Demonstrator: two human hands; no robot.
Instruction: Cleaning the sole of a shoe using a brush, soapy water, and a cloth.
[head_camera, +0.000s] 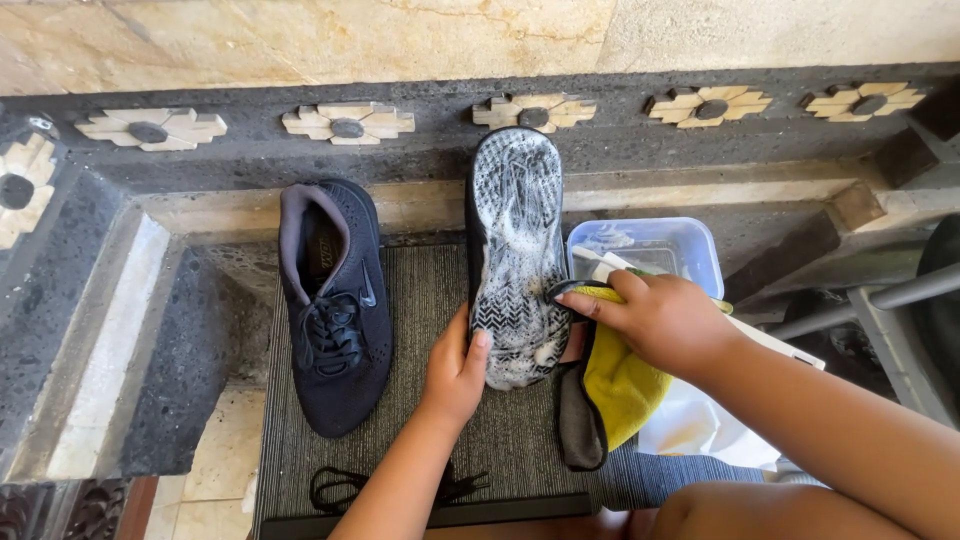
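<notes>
- A loose black shoelace (345, 487) lies nearest the camera at the front edge of a grey ribbed mat (430, 290), just beside the left forearm.
- The left hand (455, 372) clamps the heel end of an upturned shoe (515, 250), thumb pressed on the sole, which faces the camera and is covered in white suds.
- The right hand (660, 318) closes on a yellow cloth (620, 385) with a dark grey edge and presses it against the right side of the sole; the cloth hangs down to the mat.
- A second black shoe (335, 300) rests upright on the mat, left of the soapy one and apart from both hands.
- Behind the right hand sits a clear plastic tub (655, 250); its contents cannot be made out clearly.
- A dark stone ledge (420, 140) with pale flower inlays runs along the back.
</notes>
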